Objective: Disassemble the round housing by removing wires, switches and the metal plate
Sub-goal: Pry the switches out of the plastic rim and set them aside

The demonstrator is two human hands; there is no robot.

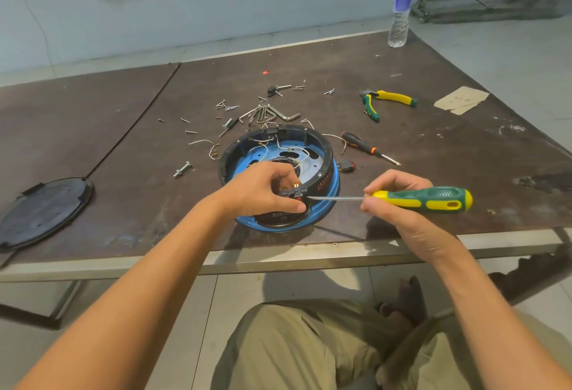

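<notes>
The round housing, black with a blue rim, lies open-side up near the table's front edge. A silvery metal plate with thin wires sits inside it. My left hand grips the housing's near rim at a black switch with a red part. My right hand holds a green and yellow screwdriver; its shaft tip touches that switch. A removed black switch with a red button lies just right of the housing.
Loose screws, hex keys and cut wires lie behind the housing. A black and orange screwdriver and green-yellow pliers lie to the right. A round black cover rests at the left. A water bottle stands at the far corner.
</notes>
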